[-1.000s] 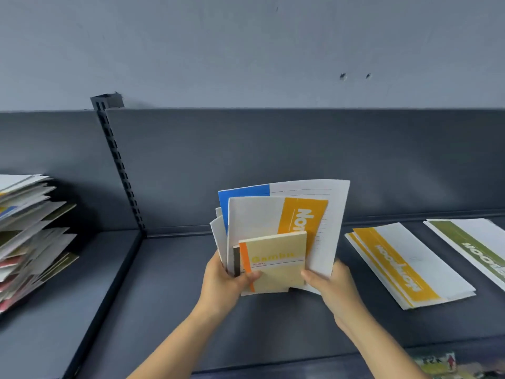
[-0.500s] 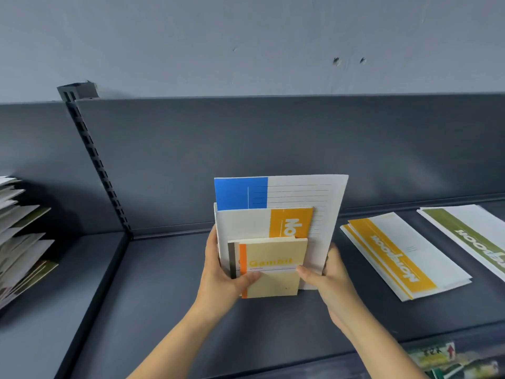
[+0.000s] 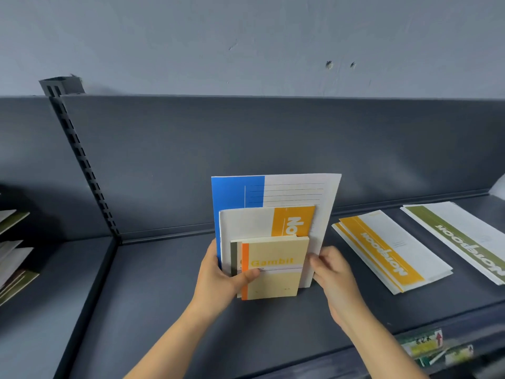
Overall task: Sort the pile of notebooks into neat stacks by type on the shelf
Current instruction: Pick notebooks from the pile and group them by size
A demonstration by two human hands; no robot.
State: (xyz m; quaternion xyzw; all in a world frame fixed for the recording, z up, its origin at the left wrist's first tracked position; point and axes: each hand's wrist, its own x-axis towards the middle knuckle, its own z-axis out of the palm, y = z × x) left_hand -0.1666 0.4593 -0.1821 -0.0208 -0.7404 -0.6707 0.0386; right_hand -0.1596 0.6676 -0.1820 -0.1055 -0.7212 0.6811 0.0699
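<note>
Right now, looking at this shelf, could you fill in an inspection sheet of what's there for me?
Surface: dark grey shelf.
Job's things: bundle of notebooks held upright, Gambit notebook in front; yellow-band stack and green-band notebook flat at right; unsorted pile at left.
Clutter: nothing seen.
Hands: left hand and right hand grip the bundle's sides.
Cables: nothing seen.
Surroundings: grey wall, slotted upright, labels on front edge.

Notebook colours, dark grey shelf (image 3: 164, 310)
Big notebook (image 3: 289, 191): blue band, white ruled. Mid notebook (image 3: 254, 225): white, orange band. Small notebook (image 3: 276, 266): cream, orange spine, yellow "Gambit". Flat stacks: yellow-band stack (image 3: 388, 250), olive-band stack (image 3: 461, 236).
</note>
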